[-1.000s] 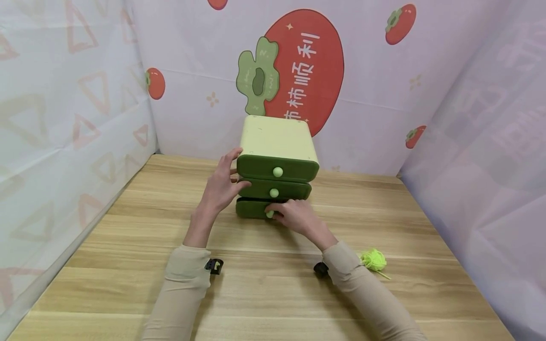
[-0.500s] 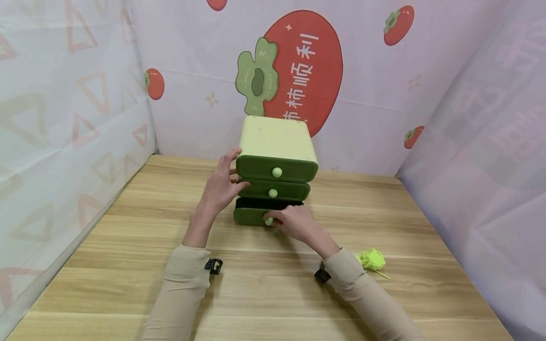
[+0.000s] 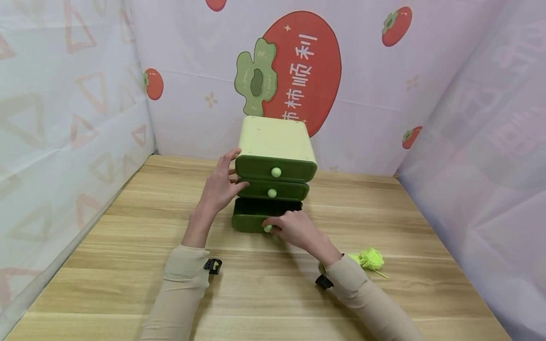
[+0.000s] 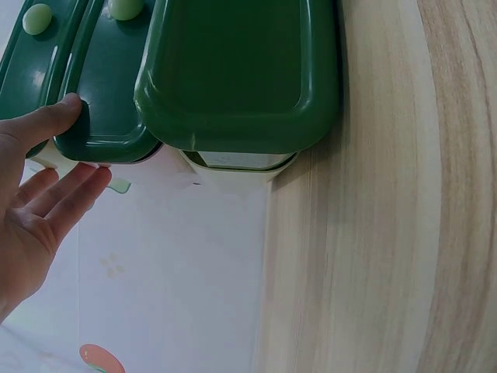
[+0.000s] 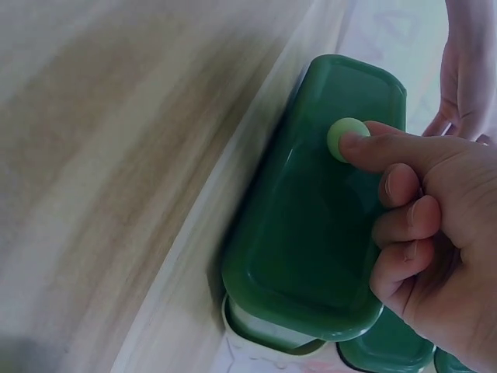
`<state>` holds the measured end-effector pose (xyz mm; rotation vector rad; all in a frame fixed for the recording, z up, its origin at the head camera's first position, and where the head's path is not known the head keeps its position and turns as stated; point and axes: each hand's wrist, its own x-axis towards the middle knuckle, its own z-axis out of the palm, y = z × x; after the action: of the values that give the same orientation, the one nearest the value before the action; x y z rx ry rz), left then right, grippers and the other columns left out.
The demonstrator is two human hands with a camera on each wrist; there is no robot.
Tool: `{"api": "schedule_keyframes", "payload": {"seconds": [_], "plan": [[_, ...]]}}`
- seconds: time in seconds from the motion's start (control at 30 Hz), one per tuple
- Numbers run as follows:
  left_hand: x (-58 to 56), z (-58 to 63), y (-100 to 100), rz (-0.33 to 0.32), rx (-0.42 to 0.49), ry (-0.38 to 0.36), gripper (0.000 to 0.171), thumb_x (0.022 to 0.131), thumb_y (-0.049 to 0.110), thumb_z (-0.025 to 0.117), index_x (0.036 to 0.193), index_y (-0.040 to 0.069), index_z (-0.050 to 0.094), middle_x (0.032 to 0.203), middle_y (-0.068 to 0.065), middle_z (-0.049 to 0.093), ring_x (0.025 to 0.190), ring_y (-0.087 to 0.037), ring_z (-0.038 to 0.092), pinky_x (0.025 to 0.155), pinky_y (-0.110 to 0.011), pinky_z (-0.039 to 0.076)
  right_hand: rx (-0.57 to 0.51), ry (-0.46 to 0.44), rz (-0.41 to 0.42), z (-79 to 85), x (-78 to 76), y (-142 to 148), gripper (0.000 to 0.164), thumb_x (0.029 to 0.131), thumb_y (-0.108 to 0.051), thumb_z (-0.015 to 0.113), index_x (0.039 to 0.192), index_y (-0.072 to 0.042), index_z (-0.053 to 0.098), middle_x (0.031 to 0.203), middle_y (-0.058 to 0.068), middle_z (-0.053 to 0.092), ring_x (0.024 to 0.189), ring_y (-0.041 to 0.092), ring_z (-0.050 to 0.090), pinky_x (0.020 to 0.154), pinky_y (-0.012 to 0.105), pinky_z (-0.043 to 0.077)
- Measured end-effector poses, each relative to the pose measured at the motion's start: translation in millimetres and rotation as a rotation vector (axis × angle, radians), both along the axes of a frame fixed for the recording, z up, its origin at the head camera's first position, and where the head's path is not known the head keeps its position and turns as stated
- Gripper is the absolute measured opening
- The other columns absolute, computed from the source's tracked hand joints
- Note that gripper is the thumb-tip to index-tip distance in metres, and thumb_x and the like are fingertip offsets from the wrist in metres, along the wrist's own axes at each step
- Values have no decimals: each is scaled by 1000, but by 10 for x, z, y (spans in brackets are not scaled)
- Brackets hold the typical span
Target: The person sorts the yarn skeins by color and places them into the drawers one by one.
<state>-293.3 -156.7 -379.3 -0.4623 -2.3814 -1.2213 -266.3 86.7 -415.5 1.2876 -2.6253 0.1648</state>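
Note:
A small desktop drawer cabinet [image 3: 277, 137] with a cream top and three green drawer fronts stands toward the back of the table. Its bottom drawer [image 3: 244, 223] is pulled out, with the dark interior showing behind the front. My right hand [image 3: 298, 230] pinches that drawer's round pale-green knob [image 5: 338, 138] between thumb and index finger, the other fingers curled beneath the palm. At the cabinet's left side, my left hand [image 3: 219, 187] holds the body, thumb on the front of the middle drawer [image 4: 109, 85] and fingers along the side. The upper two drawers are closed.
A ball of neon yellow-green yarn [image 3: 371, 259] lies on the wooden table [image 3: 264, 293] beside my right forearm, partly hidden by the sleeve. Printed cloth walls [image 3: 192, 118] stand behind and on both sides.
The bottom drawer has slid out toward me from nearly closed, my right hand moving with its knob. My left hand has stayed on the cabinet's side.

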Motion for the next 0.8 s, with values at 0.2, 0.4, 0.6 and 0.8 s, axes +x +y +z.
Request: {"api": "schedule_keyframes", "payload": {"seconds": [0.2, 0.4, 0.6, 0.8], "plan": [[1, 2, -5, 5, -8, -4, 90, 83, 6, 80, 153, 28, 28, 152, -8, 37, 115, -38, 65, 86, -47, 60, 7, -11, -3, -1, 110, 18, 18, 90, -21, 75, 105, -30, 77, 69, -10, 69, 51, 0, 46, 42, 17, 33], [1, -7, -12, 3, -10, -4, 90, 84, 7, 79, 153, 29, 26, 153, -9, 37, 116, -38, 65, 85, -47, 60, 5, -33, 8, -9, 228, 38, 16, 91, -21, 73, 106, -28, 77, 63, -11, 64, 49, -1, 42, 42, 16, 30], [-5, -17, -20, 5, -11, 1, 89, 84, 8, 79, 153, 29, 27, 153, -9, 37, 116, -36, 65, 83, -46, 61, 19, 17, 5, -18, 317, 67, 19, 90, -19, 74, 104, -31, 77, 65, -12, 66, 48, -1, 41, 41, 17, 26], [3, -8, -16, 4, -8, 0, 89, 84, 7, 79, 153, 29, 27, 152, -10, 38, 115, -37, 66, 84, -48, 60, 12, 65, 19, -17, 394, 78, 19, 87, -17, 75, 99, -32, 76, 67, -14, 65, 49, 1, 45, 42, 18, 27]]}}
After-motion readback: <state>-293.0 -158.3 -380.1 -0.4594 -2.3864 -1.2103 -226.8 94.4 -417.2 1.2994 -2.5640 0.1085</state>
